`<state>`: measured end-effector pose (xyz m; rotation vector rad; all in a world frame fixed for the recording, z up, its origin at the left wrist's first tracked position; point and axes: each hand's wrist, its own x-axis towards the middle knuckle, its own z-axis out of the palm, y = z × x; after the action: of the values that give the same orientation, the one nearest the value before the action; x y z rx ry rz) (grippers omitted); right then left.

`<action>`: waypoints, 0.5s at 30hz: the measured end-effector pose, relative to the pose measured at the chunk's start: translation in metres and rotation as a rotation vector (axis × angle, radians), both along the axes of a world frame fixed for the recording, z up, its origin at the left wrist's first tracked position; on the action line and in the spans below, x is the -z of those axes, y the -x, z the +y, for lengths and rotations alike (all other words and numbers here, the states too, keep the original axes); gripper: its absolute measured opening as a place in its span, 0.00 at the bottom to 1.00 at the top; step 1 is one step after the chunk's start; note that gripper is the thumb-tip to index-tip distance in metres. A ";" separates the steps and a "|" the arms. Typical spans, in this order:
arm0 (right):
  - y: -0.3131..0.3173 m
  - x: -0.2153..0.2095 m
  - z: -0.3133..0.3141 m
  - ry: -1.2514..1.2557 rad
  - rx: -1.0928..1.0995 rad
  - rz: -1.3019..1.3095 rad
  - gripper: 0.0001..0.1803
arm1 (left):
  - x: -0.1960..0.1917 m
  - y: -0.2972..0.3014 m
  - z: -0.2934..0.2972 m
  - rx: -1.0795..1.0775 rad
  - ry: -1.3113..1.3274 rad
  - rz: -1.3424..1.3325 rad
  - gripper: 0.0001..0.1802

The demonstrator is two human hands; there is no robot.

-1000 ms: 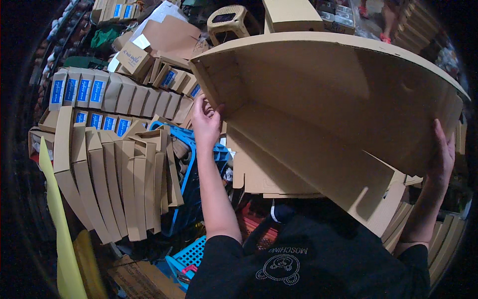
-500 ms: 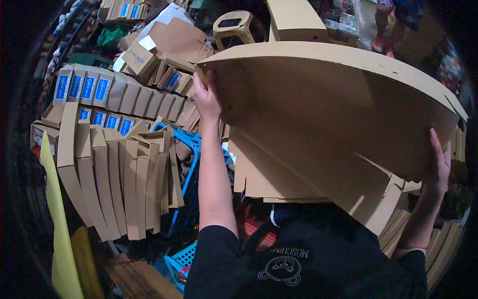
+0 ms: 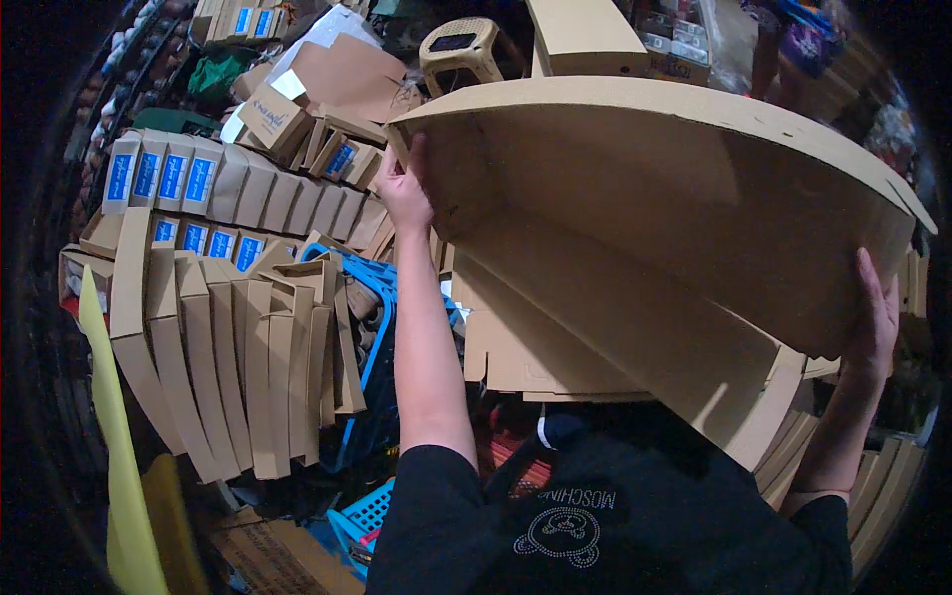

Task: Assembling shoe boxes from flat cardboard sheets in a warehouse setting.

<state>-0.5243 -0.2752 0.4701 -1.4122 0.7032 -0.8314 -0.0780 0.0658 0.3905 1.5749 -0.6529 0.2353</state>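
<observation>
A large, partly folded brown cardboard box (image 3: 635, 208) is raised in front of me, its long walls bent up from a flat panel. My left hand (image 3: 405, 193) is closed round its left corner, with the thumb on the inner side. At the box's right end my right hand (image 3: 875, 317) grips the side wall, some of its fingers hidden behind the cardboard. Under the box lies more flat cardboard (image 3: 526, 365), partly covered by it.
To the left stand several upright folded cardboard boxes (image 3: 213, 357), near a blue plastic crate (image 3: 372, 387). Behind them run rows of boxes with blue labels (image 3: 198, 178). A beige stool (image 3: 461, 50) stands at the back; another person (image 3: 793, 50) is at the far right.
Both hands still hold the cardboard box, which has barely shifted. At the far right, the other person's legs have moved, and the pink footwear is no longer visible.
</observation>
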 end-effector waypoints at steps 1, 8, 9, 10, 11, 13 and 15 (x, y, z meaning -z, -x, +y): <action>0.000 0.000 0.000 0.002 0.000 0.001 0.27 | -0.001 0.002 0.001 -0.013 -0.020 0.017 0.25; -0.009 -0.009 0.003 -0.017 0.054 0.082 0.30 | 0.002 0.004 0.003 0.014 -0.027 -0.054 0.23; -0.009 -0.009 0.003 -0.007 0.060 0.088 0.31 | 0.001 0.007 0.007 0.050 -0.062 -0.042 0.22; -0.009 -0.009 0.002 -0.008 0.059 0.088 0.31 | -0.003 0.009 0.010 0.084 -0.097 -0.031 0.22; -0.008 -0.007 0.000 -0.011 0.048 0.091 0.31 | 0.000 0.006 0.014 0.083 -0.098 -0.031 0.22; -0.007 -0.005 -0.002 -0.015 0.037 0.094 0.31 | 0.007 0.000 0.020 0.191 0.033 0.133 0.20; -0.005 -0.004 -0.003 -0.001 0.036 0.082 0.29 | 0.006 -0.002 0.026 0.163 -0.021 0.117 0.19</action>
<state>-0.5197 -0.2787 0.4744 -1.4431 0.7935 -0.8052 -0.0757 0.0914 0.3842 1.5339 -0.6897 0.0144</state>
